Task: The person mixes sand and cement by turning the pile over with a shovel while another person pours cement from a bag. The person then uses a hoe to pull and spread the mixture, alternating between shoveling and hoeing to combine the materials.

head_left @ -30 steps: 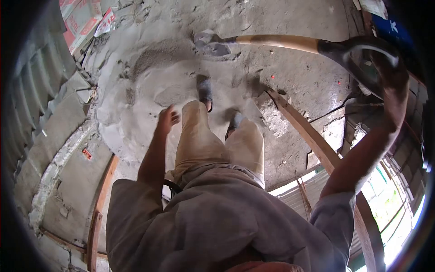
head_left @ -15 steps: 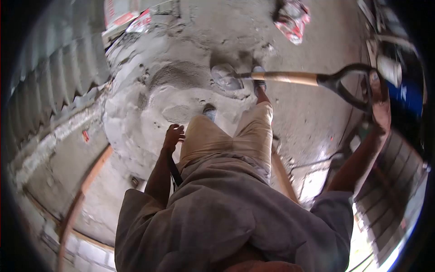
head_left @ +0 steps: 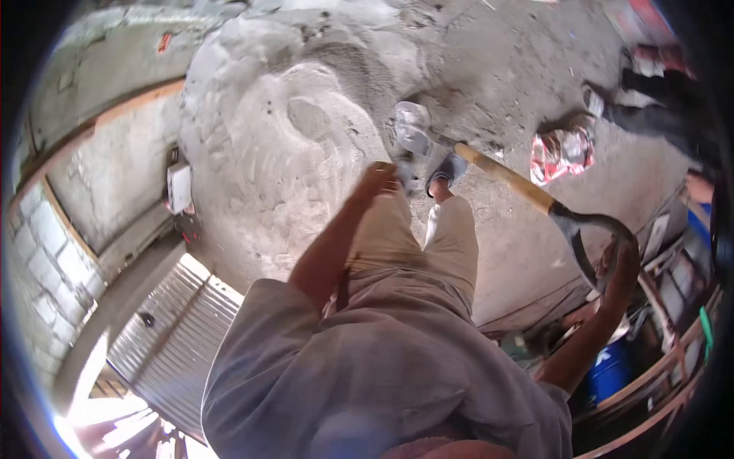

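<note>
Wood-shafted, the shovel (head_left: 508, 177) seems stiff, front-heavy, best held by the handle (head_left: 589, 218) the right hand (head_left: 616, 268) grasps, left hand (head_left: 378, 180) empty.

Crumpled red-and-white bag (head_left: 564, 150) near another person's dark-trousered legs (head_left: 650, 121), blue drum (head_left: 608, 376) beside wooden rails (head_left: 646, 370), corrugated sheeting (head_left: 164, 336)

A white letter K (head_left: 603, 357) can be read on the side of the blue drum (head_left: 610, 380).
</note>
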### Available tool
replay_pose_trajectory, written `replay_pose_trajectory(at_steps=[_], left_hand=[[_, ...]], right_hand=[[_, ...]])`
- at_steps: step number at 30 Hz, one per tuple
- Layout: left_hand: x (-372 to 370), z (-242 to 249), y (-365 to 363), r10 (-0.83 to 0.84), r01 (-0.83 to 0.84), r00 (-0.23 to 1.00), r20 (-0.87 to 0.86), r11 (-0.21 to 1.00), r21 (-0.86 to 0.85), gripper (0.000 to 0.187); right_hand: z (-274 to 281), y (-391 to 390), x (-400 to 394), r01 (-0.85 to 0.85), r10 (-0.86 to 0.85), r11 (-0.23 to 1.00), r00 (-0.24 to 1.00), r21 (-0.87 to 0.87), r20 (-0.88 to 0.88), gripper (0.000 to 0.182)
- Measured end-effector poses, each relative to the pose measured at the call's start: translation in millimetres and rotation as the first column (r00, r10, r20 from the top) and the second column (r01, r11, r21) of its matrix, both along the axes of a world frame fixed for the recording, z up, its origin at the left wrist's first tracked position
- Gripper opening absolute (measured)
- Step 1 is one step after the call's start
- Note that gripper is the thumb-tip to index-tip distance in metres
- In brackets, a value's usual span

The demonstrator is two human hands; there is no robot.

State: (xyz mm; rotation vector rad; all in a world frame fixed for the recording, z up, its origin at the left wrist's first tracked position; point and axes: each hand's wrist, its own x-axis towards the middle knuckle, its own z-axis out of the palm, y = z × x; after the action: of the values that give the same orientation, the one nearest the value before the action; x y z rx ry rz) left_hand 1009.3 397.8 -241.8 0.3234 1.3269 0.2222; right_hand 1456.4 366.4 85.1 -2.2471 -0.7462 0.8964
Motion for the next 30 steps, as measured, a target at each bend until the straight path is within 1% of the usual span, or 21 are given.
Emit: replay_pose_trajectory(at_steps=[1,2,4,5,6,8,9,10,11,12,14,16,18,20,21,22,23,25,27,29,30], left_hand=[[22,3,-5,0.119,-0.107,0.963,0.243,0.992,-0.063,0.052],[61,12,3,0.044,-0.024,0.990,0.130,0.988,-0.150,0.063],[107,-13,-15,0.179,-0.117,0.943,0.280,0.967,-0.226,0.080],[128,5,-13,0.272,-0.200,0.923,0.272,0.943,-0.266,0.089],[144,-2,-21,0.291,-0.211,0.910,0.296,0.938,-0.275,0.089],[177,-23,-26,0.488,-0.347,0.817,0.306,0.841,-0.415,0.096],[189,-34,-29,0.641,-0.465,0.681,0.354,0.752,-0.467,0.079],[200,-45,-31,0.649,-0.468,0.668,0.364,0.746,-0.473,0.079],[207,-46,-27,0.759,-0.604,0.514,0.399,0.651,-0.460,0.064],[214,-51,-26,0.836,-0.720,0.342,0.430,0.527,-0.452,0.050],[227,-63,-30,0.863,-0.746,0.306,0.402,0.479,-0.462,0.041],[244,-80,-35,0.897,-0.782,0.263,0.355,0.414,-0.466,0.026],[266,-78,-42,0.918,-0.804,0.256,0.303,0.376,-0.461,0.019],[295,-81,-48,0.905,-0.808,0.384,0.183,0.426,-0.408,0.013],[317,-79,-60,0.890,-0.811,0.424,0.169,0.456,-0.366,0.011],[341,-99,-79,0.834,-0.724,0.482,0.266,0.551,-0.415,0.019],[379,-134,-111,0.835,-0.762,0.479,0.272,0.549,-0.343,0.022],[427,-98,-115,0.706,-0.657,0.699,0.117,0.697,-0.286,0.024],[462,-83,-118,0.564,-0.547,0.826,-0.010,0.796,-0.257,0.026],[474,-89,-115,0.459,-0.464,0.885,-0.083,0.852,-0.240,0.028],[482,-124,-122,0.441,-0.467,0.884,-0.157,0.853,-0.232,0.024]], right_hand=[[5,2,-7,-0.019,0.018,1.000,0.999,-0.019,-0.045,0.033],[10,3,-12,-0.032,0.028,0.999,0.996,-0.042,-0.083,0.034],[10,-6,-16,-0.090,0.080,0.992,0.991,-0.092,-0.110,0.032],[-1,-19,-8,-0.408,0.410,0.910,0.851,-0.079,0.327,0.030],[7,-22,-20,-0.399,0.399,0.914,0.853,-0.073,0.336,0.031],[28,-25,-52,-0.186,0.191,0.978,0.981,-0.091,0.047,0.034],[32,-28,-60,-0.142,0.143,0.983,0.990,-0.120,-0.003,0.035],[28,-37,-59,-0.122,0.121,0.990,0.993,-0.071,-0.015,0.031],[20,-49,-49,-0.136,0.136,0.988,0.991,-0.069,-0.007,0.031],[12,-60,-37,-0.224,0.226,0.974,0.969,-0.034,0.103,0.031],[7,-69,-15,-0.326,0.320,0.945,0.924,-0.008,0.208,0.033],[3,-71,1,-0.330,0.330,0.943,0.944,-0.033,0.013,0.037],[-15,-89,36,-0.349,0.349,0.937,0.937,0.013,0.010,0.035],[-41,-113,88,-0.347,0.350,0.936,0.936,-0.068,0.040,0.033],[-60,-139,123,-0.333,0.337,0.941,0.920,-0.052,0.199,0.037],[-68,-168,165,-0.222,0.239,0.964,0.966,-0.147,0.103,0.041],[-76,-198,206,-0.113,0.123,0.961,0.992,-0.252,0.025,0.046],[-78,-225,245,0.045,-0.055,0.960,0.998,-0.277,-0.031,0.046],[-77,-247,263,0.230,-0.218,0.961,0.972,-0.153,0.091,0.034],[-82,-244,262,0.265,-0.253,0.945,0.963,-0.190,0.088,0.033],[-94,-234,251,0.283,-0.272,0.946,0.958,-0.158,0.089,0.032]])
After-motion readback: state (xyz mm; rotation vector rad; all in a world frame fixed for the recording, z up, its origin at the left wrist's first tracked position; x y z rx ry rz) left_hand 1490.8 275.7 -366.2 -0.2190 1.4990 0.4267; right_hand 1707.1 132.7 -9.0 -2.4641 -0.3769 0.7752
